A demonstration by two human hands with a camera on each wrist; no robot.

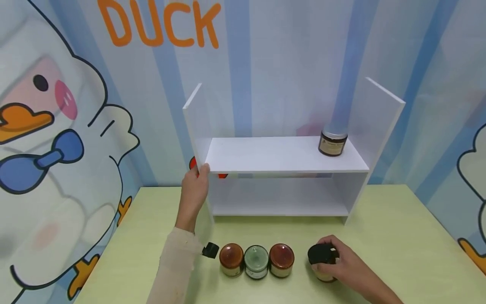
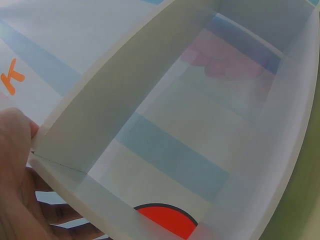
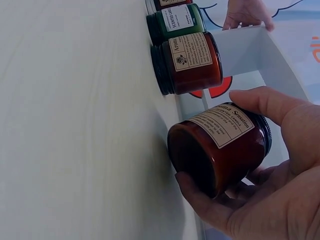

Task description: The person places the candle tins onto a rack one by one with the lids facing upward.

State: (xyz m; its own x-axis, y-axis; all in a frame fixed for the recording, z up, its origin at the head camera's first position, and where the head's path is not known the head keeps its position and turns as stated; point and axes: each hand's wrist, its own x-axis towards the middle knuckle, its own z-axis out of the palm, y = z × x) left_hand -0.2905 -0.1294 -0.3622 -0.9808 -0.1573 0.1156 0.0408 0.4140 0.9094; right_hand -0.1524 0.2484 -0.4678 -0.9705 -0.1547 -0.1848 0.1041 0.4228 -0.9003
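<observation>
My right hand (image 1: 340,261) grips an amber scented candle jar (image 3: 220,145) with a black lid, its fingers and thumb around the sides. The jar is tilted, its dark base showing in the right wrist view. Farther up, my left hand (image 1: 194,190) holds the left side panel of a white two-tier shelf (image 1: 281,196), thumb in front at the middle board's level and fingers behind the panel. To the left of the held jar stand three candle jars in a row: a red-brown jar (image 1: 282,259), a green jar (image 1: 256,261) and an orange-brown jar (image 1: 231,259).
Another candle jar (image 1: 332,142) with a silvery lid sits at the right end of the shelf's upper board. The shelf stands on a pale green table (image 1: 395,236). Behind it hangs a striped blue backdrop (image 1: 281,55) with a cartoon duck.
</observation>
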